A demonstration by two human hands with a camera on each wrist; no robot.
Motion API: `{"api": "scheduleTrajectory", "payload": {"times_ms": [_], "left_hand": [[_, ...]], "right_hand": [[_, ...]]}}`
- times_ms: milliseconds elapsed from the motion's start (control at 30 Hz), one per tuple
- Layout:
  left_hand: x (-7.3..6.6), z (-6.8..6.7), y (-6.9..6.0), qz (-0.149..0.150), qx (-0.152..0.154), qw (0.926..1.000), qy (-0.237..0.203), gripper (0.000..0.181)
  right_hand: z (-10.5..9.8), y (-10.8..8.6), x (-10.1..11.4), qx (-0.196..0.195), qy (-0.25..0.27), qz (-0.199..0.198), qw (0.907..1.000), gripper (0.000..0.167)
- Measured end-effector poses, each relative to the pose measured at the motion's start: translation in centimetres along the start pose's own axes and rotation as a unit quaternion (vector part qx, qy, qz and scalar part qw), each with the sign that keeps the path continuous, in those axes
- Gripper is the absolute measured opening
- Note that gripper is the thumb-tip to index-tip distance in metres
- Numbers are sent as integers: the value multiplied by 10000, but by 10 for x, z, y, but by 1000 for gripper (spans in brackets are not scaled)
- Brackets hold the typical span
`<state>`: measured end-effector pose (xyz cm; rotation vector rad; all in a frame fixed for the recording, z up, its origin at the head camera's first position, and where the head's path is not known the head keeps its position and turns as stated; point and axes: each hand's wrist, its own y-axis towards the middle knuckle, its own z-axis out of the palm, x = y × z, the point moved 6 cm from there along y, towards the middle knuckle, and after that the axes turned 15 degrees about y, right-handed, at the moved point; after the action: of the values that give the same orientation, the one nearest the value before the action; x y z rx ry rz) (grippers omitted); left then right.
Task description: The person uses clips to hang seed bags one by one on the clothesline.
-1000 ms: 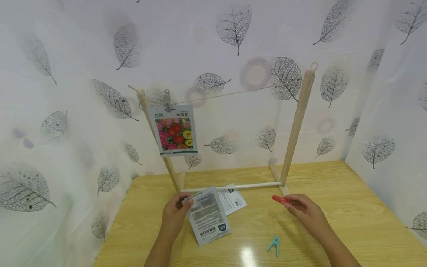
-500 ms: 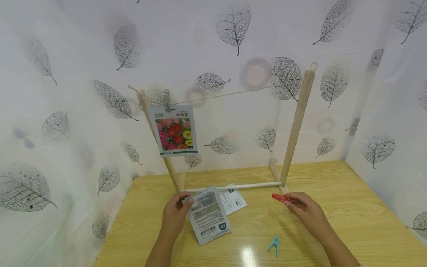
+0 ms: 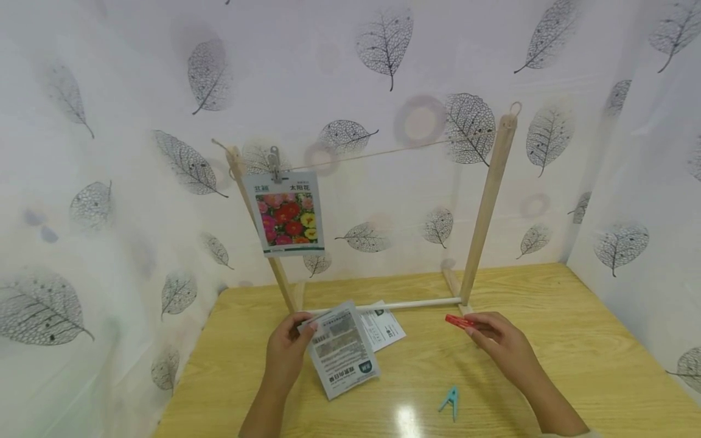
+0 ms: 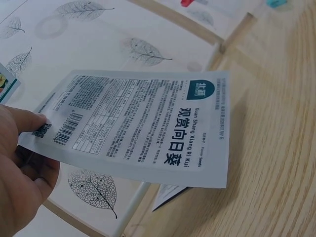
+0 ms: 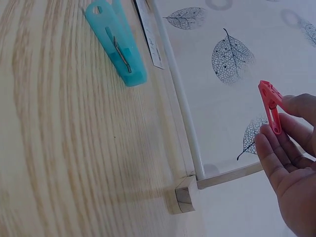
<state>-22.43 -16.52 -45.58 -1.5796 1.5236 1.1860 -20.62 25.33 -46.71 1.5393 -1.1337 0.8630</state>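
Note:
My left hand pinches a seed packet by one corner, thumb on top. Its printed back faces up, and in the left wrist view the packet shows a green logo and a barcode. My right hand holds a red clothespin between thumb and fingers, above the table on the right. Seen from the right wrist, the red clothespin has its thumb-side leg under the thumb. A second seed packet lies on the table, partly covered by the held one. A blue clothespin lies near the front.
Behind the hands stands a wooden frame with a string tied between its posts. A flower seed packet hangs at the string's left end from a metal clip. A white rod joins the posts low down.
Both hands have risen very slightly, with the seed packet and the red clothespin still held. The hanging packet and the blue clothespin stay where they were.

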Motion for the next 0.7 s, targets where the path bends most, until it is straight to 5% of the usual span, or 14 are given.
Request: {"api": "scheduleTrajectory", "payload": {"times_ms": [700], "left_hand": [[-4, 0, 5, 72, -49, 9999, -59, 17]], "right_hand": [[0, 2, 12, -13, -30, -256, 9997, 28]]}}
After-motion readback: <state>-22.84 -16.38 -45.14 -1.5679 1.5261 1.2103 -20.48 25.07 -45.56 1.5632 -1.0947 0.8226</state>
